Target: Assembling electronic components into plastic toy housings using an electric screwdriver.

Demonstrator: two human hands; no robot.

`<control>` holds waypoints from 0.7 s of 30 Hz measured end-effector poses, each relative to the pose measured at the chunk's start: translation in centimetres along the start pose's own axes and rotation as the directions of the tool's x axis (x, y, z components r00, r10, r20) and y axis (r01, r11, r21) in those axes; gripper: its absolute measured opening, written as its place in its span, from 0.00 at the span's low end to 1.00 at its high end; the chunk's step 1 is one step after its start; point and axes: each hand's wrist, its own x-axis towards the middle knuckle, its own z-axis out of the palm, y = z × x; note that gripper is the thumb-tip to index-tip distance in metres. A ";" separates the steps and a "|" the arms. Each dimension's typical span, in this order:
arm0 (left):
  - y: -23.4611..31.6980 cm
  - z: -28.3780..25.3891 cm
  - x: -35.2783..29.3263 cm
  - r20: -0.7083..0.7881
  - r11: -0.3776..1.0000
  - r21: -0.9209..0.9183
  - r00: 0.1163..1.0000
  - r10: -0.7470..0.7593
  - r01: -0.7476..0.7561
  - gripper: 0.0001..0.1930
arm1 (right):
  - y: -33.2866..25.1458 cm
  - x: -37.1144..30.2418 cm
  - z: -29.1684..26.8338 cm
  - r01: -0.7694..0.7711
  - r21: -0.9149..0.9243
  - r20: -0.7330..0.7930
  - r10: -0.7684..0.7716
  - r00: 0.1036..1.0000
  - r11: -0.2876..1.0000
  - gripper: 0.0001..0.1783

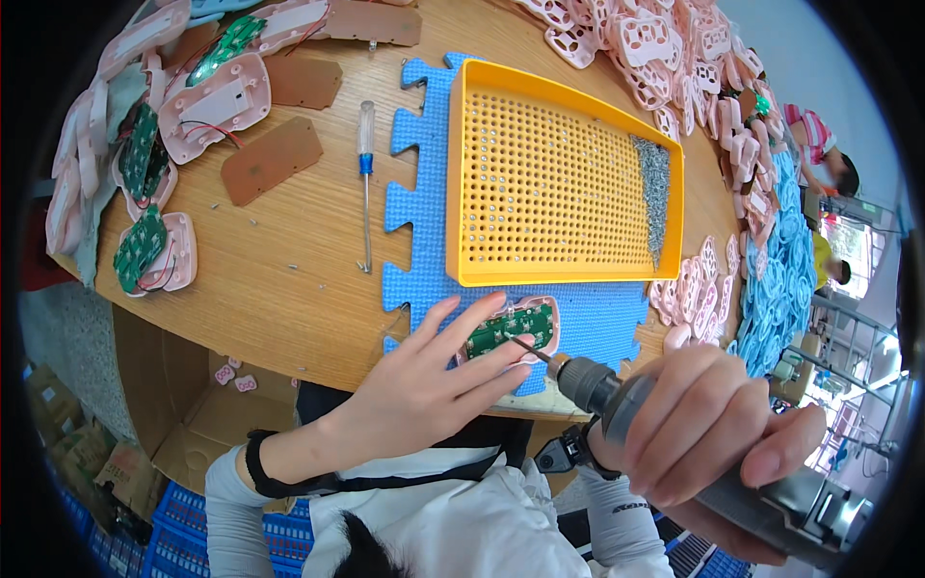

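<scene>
A pink plastic shell [550,328] lies on the blue foam mat, with a green circuit board [496,332] inside it. Over its left side rests my left hand [434,371], fingers stretched and spread, hiding part of the board. My right hand [708,424] is wrapped round a dark grey electric screwdriver [588,385]. The tool tilts toward the shell, and its thin bit reaches the board near my left fingertips. Whether the tip sits on a screw is too small to tell.
Beyond the shell stands a yellow perforated tray [568,273] with small screws [653,197] heaped at its right end. A hand screwdriver [366,183] lies left of the blue foam mat [414,173]. Pink shells with boards crowd the far left; pink and blue parts [780,279] pile up right.
</scene>
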 end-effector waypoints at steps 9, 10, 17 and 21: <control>0.2 -1.0 0.3 -0.199 0.948 -0.141 0.929 -0.311 0.287 0.23 | -0.1 -1.3 2.1 -0.012 0.068 -0.113 0.020 0.993 0.998 0.19; 0.2 -1.0 0.5 -0.177 0.946 -0.137 0.932 -0.316 0.295 0.23 | 0.1 -1.3 2.2 -0.046 0.126 -0.091 0.058 0.994 0.991 0.12; 0.4 -0.8 0.5 -0.069 0.889 -0.286 0.918 -0.390 0.357 0.20 | 1.5 -2.0 3.8 -0.016 0.085 -0.231 0.036 0.972 0.996 0.08; 0.4 -0.7 0.6 -0.047 0.867 -0.340 0.914 -0.404 0.366 0.20 | 1.8 -2.1 3.9 -0.020 0.074 -0.243 0.037 0.969 0.997 0.08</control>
